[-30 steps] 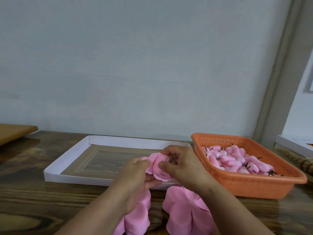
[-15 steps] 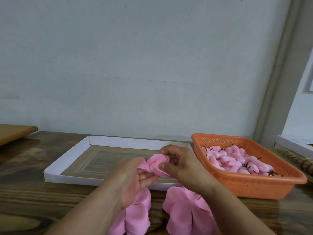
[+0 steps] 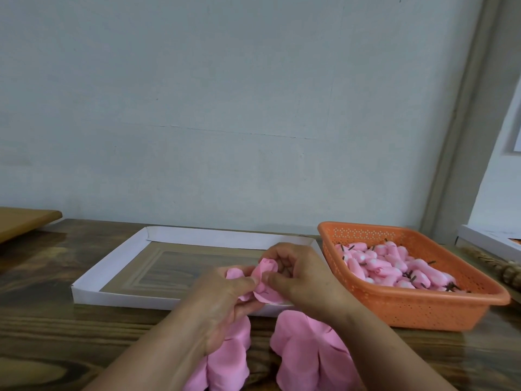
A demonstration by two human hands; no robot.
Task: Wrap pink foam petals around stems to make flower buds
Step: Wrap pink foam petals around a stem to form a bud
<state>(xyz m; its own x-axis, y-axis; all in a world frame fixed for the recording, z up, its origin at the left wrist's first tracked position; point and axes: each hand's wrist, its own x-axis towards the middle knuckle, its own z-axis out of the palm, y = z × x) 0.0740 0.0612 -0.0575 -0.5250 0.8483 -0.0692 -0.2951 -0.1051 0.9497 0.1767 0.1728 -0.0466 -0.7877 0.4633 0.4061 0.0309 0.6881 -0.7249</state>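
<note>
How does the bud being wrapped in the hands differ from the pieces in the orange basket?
The bud in the hands is held above the table, pinched by the left hand and right hand; the basket pieces lie loose in the orange basket. The held bud has wide petal flaps spreading below it; the basket pieces are small, tight rolls with dark stems sticking out. Both are pink foam.

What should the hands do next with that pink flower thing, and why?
Probably fold the loose petal up around the bud. Both the left hand and the right hand pinch it, its top looks rolled, but pink foam still flares open underneath.
</note>
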